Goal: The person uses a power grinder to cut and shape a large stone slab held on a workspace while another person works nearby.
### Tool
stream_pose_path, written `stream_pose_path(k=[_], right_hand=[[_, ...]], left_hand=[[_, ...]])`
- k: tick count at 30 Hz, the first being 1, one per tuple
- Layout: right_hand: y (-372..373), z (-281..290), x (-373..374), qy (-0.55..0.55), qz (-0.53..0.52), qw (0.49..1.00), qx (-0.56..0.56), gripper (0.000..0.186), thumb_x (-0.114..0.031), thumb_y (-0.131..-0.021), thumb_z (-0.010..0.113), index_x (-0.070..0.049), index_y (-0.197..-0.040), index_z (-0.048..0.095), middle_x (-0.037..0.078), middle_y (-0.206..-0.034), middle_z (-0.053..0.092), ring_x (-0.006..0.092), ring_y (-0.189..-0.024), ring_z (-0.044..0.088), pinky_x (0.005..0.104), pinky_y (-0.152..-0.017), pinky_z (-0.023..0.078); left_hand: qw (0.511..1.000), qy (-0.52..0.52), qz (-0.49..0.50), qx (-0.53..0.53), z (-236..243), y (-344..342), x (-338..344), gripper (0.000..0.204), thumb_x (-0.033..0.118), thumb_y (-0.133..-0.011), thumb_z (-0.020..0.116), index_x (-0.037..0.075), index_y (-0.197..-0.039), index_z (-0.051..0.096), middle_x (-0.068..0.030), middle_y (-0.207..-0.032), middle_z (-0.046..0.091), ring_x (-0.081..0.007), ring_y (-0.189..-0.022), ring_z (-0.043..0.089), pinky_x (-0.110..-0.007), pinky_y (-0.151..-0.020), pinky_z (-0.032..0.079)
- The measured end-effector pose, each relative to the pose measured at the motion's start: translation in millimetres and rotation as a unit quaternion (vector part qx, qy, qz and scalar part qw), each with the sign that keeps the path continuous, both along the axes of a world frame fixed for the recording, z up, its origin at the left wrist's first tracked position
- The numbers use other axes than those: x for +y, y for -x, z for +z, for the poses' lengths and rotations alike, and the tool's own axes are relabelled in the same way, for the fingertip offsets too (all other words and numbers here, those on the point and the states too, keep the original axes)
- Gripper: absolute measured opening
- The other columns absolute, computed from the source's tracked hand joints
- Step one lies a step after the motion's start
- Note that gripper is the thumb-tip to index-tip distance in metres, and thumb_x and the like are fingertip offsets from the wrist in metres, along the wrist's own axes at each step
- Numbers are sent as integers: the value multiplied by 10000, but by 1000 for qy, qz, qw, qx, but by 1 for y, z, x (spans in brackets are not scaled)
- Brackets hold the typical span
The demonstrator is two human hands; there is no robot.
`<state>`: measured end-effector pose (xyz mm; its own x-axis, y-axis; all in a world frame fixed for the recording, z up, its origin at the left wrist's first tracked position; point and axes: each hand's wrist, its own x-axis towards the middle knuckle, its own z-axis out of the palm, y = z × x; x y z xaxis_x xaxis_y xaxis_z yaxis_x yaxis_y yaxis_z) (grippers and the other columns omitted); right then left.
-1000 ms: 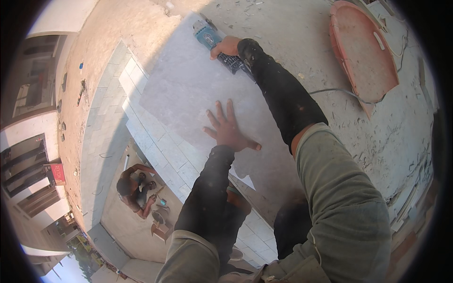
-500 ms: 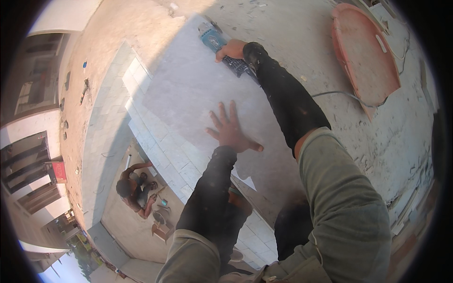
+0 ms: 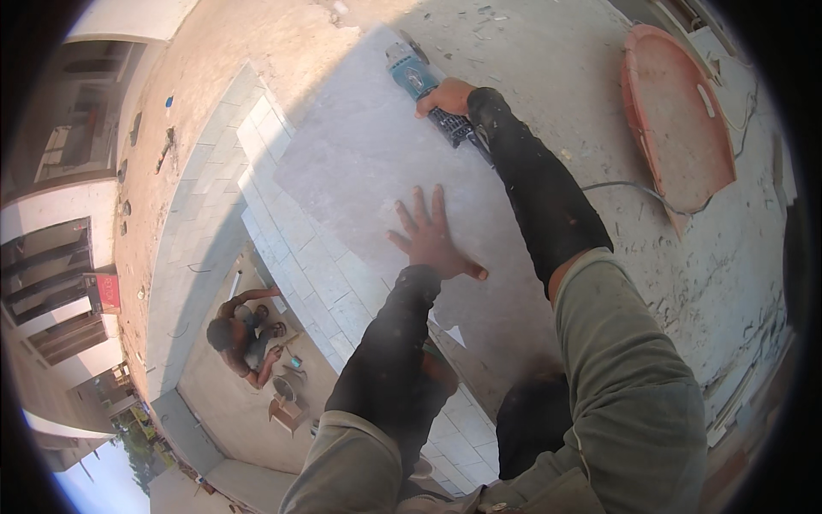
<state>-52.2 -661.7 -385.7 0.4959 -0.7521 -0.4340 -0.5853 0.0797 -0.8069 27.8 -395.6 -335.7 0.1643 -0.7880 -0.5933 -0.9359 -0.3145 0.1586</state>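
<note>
A large grey slab (image 3: 351, 120) lies under my arms. My left hand (image 3: 428, 236) rests flat on its middle, fingers spread and holding nothing. Up at the slab's far right edge, my right hand (image 3: 447, 96) grips a teal-and-black angle grinder (image 3: 411, 75), whose disc end points away from me. Its underside is hidden, so I cannot tell whether the disc touches the slab. A grey cord (image 3: 629, 184) runs rightward from behind my right forearm.
A cracked red plastic tray (image 3: 672, 120) lies at the right. Below left, a person (image 3: 244, 343) crouches beside a bucket (image 3: 285, 387), in a sunken area bordered by pale tiling (image 3: 317, 274). A building (image 3: 47, 291) stands at the far left, and loose debris lies on the rough ground.
My right hand and the grinder appear farther right and a little lower in the picture, as do the tray and left hand, as the view shifts. Both hands keep their hold and posture.
</note>
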Motion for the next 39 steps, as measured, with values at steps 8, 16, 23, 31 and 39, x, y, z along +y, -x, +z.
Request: stream_pose_path(k=[8,16,23,31,39], right_hand=[[4,-2,2,-5,-4,1000,20,775,-521,-605,802,101,-1059,718,266,-1111,692,346,-1000,667,360,-862,505],[5,3,6,-1,-6,1000,15,739,-518,-608,798,96,-1013,727,258,-1062,703,337,-960,671,361,-837,502],[5,8,9,-8,-16,1000,11,643,-402,-634,823,129,-981,715,218,-941,711,289,-794,662,358,-740,494],[10,10,13,-6,-3,1000,6,655,-428,-633,823,123,-970,713,204,-934,709,291,-816,662,358,-752,495],[10,6,15,3,-9,1000,25,726,-483,-623,810,116,-1022,714,241,-1021,712,324,-892,686,357,-797,515]], left_hand=[[1000,-12,-7,11,-2,1,-2,1711,507,-298,1000,177,-1618,-38,-242,-1662,-79,-546,-1490,-145,-813,-1067,15],[1000,-13,-5,5,1,1,-2,1708,511,-301,997,178,-1619,-38,-242,-1663,-72,-552,-1489,-137,-814,-1067,35],[1000,-5,-1,-2,4,3,-1,1668,478,-311,988,176,-1622,2,-231,-1670,-37,-538,-1495,-129,-809,-1074,32],[1000,-1,-10,-8,-2,3,0,1711,534,-293,995,177,-1618,-26,-250,-1660,-63,-551,-1489,-139,-807,-1067,39],[1000,-8,-10,1,-4,2,-1,1716,545,-292,996,182,-1618,-32,-251,-1658,-68,-552,-1487,-145,-810,-1067,29]])
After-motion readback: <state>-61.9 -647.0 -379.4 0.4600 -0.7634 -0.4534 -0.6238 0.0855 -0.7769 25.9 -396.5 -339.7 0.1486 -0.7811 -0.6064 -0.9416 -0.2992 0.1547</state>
